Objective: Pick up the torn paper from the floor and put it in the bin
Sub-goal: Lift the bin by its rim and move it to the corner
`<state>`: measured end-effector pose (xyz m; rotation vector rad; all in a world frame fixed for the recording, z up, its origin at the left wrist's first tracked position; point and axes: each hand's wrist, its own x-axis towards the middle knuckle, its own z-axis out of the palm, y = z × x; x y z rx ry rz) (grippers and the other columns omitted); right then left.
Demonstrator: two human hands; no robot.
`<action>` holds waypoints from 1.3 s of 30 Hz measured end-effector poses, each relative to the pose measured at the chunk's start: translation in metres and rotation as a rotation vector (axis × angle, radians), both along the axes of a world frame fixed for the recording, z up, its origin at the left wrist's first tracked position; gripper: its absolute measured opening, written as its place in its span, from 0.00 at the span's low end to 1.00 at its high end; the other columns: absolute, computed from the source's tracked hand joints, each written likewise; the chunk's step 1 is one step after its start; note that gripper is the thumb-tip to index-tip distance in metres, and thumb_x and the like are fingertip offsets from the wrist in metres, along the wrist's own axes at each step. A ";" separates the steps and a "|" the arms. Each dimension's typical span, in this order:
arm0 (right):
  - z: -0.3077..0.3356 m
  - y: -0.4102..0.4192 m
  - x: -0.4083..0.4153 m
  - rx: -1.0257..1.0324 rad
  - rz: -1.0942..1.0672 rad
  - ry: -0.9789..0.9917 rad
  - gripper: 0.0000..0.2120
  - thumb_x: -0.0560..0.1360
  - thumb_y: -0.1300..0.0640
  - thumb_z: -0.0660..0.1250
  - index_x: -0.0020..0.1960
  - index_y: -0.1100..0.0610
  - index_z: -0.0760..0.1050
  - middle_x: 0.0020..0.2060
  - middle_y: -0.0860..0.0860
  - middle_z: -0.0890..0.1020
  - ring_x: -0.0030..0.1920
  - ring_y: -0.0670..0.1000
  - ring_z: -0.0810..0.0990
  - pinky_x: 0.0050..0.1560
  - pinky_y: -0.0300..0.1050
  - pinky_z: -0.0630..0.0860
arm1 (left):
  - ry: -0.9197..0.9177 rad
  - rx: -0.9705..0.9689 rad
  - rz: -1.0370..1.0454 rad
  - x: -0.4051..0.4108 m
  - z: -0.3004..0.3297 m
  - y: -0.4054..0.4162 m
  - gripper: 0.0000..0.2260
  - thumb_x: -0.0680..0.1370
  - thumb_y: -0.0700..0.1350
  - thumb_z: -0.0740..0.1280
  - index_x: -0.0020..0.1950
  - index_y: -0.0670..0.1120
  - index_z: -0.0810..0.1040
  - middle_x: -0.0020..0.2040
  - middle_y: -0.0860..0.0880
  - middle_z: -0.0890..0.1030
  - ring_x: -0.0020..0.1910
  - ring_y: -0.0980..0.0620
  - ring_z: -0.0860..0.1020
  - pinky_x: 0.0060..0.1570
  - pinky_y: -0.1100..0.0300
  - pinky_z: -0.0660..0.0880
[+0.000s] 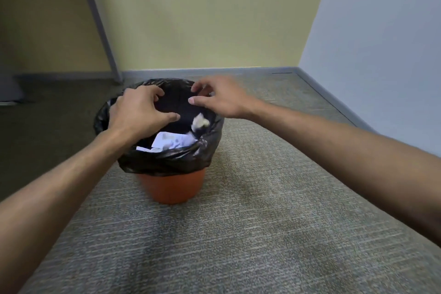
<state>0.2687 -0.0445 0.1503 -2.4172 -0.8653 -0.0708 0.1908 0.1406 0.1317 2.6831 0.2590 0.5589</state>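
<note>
Hands hover over the bin (170, 188): left hand (138, 112) with fingers spread, holding nothing; right hand (214, 98) also loose and empty. Paper (171, 142) lies inside the liner (167, 159), one scrap (200, 122) below the right hand.

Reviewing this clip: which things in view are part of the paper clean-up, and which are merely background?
Part of the job:
orange plastic bin with black liner
white torn paper lying inside the bin
small crumpled white scrap in mid-air over the bin
left hand
right hand

Background:
grey carpet floor
grey metal post
grey skirting board
</note>
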 end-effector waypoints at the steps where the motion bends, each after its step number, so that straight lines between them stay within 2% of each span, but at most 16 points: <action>1: 0.000 0.003 0.006 -0.028 0.007 -0.013 0.14 0.76 0.46 0.68 0.56 0.54 0.80 0.48 0.49 0.84 0.51 0.49 0.81 0.58 0.52 0.77 | 0.002 0.003 0.017 0.005 -0.001 0.001 0.26 0.67 0.62 0.74 0.62 0.52 0.79 0.55 0.52 0.82 0.57 0.45 0.79 0.53 0.50 0.75; 6: 0.006 0.010 0.036 -0.022 0.017 -0.012 0.14 0.76 0.43 0.65 0.53 0.51 0.81 0.47 0.45 0.84 0.48 0.46 0.81 0.54 0.51 0.78 | -0.016 0.042 0.038 0.036 0.003 0.003 0.17 0.72 0.60 0.70 0.54 0.52 0.82 0.46 0.54 0.83 0.50 0.45 0.81 0.45 0.53 0.74; 9: 0.009 0.007 0.048 -0.060 0.004 -0.007 0.16 0.75 0.42 0.66 0.59 0.48 0.78 0.52 0.43 0.84 0.49 0.44 0.81 0.54 0.48 0.78 | 0.011 0.033 0.067 0.054 0.017 0.008 0.15 0.72 0.59 0.69 0.53 0.51 0.82 0.45 0.53 0.83 0.49 0.44 0.81 0.45 0.53 0.75; 12: 0.005 -0.001 0.050 -0.076 -0.078 0.030 0.20 0.75 0.43 0.65 0.65 0.49 0.75 0.57 0.45 0.82 0.55 0.46 0.80 0.56 0.51 0.78 | 0.052 0.032 0.059 0.067 0.032 0.018 0.13 0.73 0.56 0.69 0.53 0.51 0.82 0.44 0.53 0.82 0.48 0.45 0.81 0.44 0.53 0.75; 16: -0.007 -0.003 0.046 -0.170 -0.228 0.171 0.27 0.75 0.41 0.63 0.70 0.52 0.68 0.63 0.48 0.77 0.62 0.50 0.76 0.62 0.57 0.76 | 0.127 0.093 0.072 0.075 0.030 0.050 0.15 0.75 0.53 0.68 0.57 0.47 0.80 0.48 0.49 0.79 0.52 0.44 0.78 0.44 0.51 0.75; 19: -0.018 -0.001 0.047 -0.219 -0.343 0.326 0.33 0.76 0.40 0.63 0.75 0.54 0.60 0.72 0.51 0.69 0.70 0.52 0.69 0.70 0.59 0.68 | 0.280 0.146 0.131 0.072 0.021 0.080 0.22 0.75 0.53 0.69 0.64 0.43 0.75 0.56 0.42 0.76 0.57 0.39 0.74 0.50 0.46 0.76; 21: -0.021 -0.001 0.044 -0.203 -0.404 0.421 0.29 0.77 0.39 0.63 0.72 0.52 0.64 0.67 0.51 0.74 0.66 0.53 0.74 0.65 0.55 0.73 | 0.409 0.147 0.169 0.068 0.012 0.094 0.26 0.76 0.54 0.68 0.68 0.40 0.71 0.64 0.38 0.72 0.62 0.36 0.71 0.55 0.43 0.74; 23: -0.022 0.003 0.039 -0.103 -0.428 0.542 0.20 0.78 0.44 0.64 0.65 0.52 0.69 0.54 0.46 0.80 0.53 0.50 0.80 0.51 0.43 0.76 | 0.539 0.095 0.218 0.064 0.000 0.105 0.28 0.77 0.55 0.66 0.71 0.40 0.66 0.67 0.37 0.70 0.65 0.35 0.69 0.57 0.41 0.73; 24: -0.021 0.005 0.037 -0.059 -0.436 0.572 0.17 0.79 0.47 0.65 0.64 0.53 0.70 0.50 0.45 0.80 0.48 0.49 0.79 0.48 0.42 0.77 | 0.607 0.046 0.232 0.063 -0.005 0.110 0.28 0.78 0.54 0.65 0.72 0.40 0.64 0.67 0.36 0.71 0.64 0.35 0.71 0.57 0.41 0.73; 26: -0.022 0.007 0.035 0.006 -0.460 0.559 0.15 0.80 0.52 0.64 0.65 0.53 0.71 0.51 0.46 0.81 0.49 0.49 0.79 0.55 0.48 0.79 | 0.690 -0.099 0.262 0.060 -0.012 0.115 0.26 0.79 0.51 0.64 0.73 0.41 0.61 0.62 0.34 0.75 0.59 0.33 0.75 0.54 0.43 0.74; 28: -0.022 0.007 0.035 0.054 -0.482 0.604 0.15 0.80 0.57 0.63 0.66 0.54 0.72 0.52 0.49 0.82 0.49 0.50 0.80 0.56 0.47 0.78 | 0.692 -0.185 0.304 0.056 -0.014 0.119 0.23 0.79 0.44 0.64 0.72 0.42 0.62 0.56 0.31 0.78 0.55 0.30 0.77 0.53 0.43 0.74; 31: -0.014 0.003 0.038 0.092 -0.482 0.633 0.12 0.80 0.61 0.63 0.62 0.53 0.75 0.43 0.47 0.83 0.43 0.51 0.82 0.47 0.51 0.82 | 0.640 -0.293 0.310 0.053 -0.012 0.123 0.21 0.78 0.41 0.64 0.70 0.43 0.67 0.55 0.31 0.79 0.54 0.29 0.77 0.53 0.44 0.74; 33: -0.002 -0.001 0.041 0.099 -0.494 0.593 0.12 0.79 0.62 0.64 0.58 0.49 0.76 0.38 0.41 0.79 0.39 0.46 0.79 0.43 0.44 0.78 | 0.606 -0.400 0.266 0.055 -0.004 0.123 0.19 0.78 0.40 0.65 0.68 0.43 0.69 0.57 0.35 0.80 0.56 0.32 0.77 0.54 0.47 0.74; 35: 0.016 -0.007 0.047 0.110 -0.519 0.565 0.10 0.78 0.63 0.65 0.53 0.49 0.77 0.34 0.39 0.77 0.36 0.43 0.77 0.37 0.39 0.73 | 0.574 -0.482 0.231 0.063 0.012 0.124 0.17 0.78 0.39 0.65 0.66 0.43 0.71 0.57 0.38 0.80 0.57 0.35 0.77 0.53 0.50 0.74; 37: 0.037 -0.014 0.053 0.130 -0.533 0.563 0.12 0.77 0.64 0.65 0.46 0.46 0.74 0.32 0.40 0.77 0.35 0.41 0.77 0.39 0.40 0.73 | 0.538 -0.527 0.213 0.071 0.037 0.121 0.16 0.78 0.40 0.66 0.65 0.43 0.73 0.54 0.41 0.80 0.56 0.38 0.77 0.50 0.53 0.72; 39: 0.062 -0.023 0.063 0.152 -0.535 0.577 0.12 0.78 0.64 0.65 0.48 0.46 0.74 0.33 0.41 0.79 0.38 0.43 0.80 0.46 0.46 0.77 | 0.479 -0.586 0.183 0.083 0.063 0.117 0.14 0.78 0.40 0.66 0.63 0.44 0.75 0.52 0.45 0.80 0.54 0.42 0.78 0.49 0.55 0.71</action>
